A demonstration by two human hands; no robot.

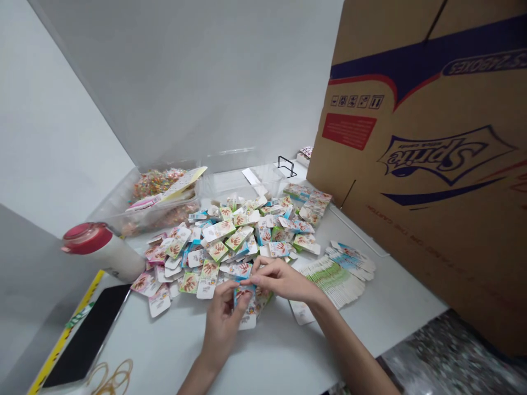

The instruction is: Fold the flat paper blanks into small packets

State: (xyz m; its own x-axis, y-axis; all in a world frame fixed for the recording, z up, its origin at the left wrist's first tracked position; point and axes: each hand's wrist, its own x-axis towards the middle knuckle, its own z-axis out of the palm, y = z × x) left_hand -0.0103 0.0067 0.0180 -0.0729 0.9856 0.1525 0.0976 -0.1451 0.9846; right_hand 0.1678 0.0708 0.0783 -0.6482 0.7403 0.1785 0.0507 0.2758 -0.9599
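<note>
My left hand (222,323) and my right hand (280,280) meet over the front of a loose heap of small printed paper cards (214,244). Between their fingertips they pinch a small blue-edged card (242,294). The heap holds white-backed cards with pink, green and blue printing, lying at mixed angles. Below my fingers, other cards touch my left hand. To the right of my right wrist lies a neat fanned row of cards (333,280), with a bluer group (349,260) behind it.
A large Sprite cardboard carton (411,137) stands at the right. Behind the heap are a clear plastic tub of colourful small pieces (156,184) and a black wire stand (286,166). On the left are a red-lidded white bottle (102,249), a black phone (86,334) and rubber bands (111,378).
</note>
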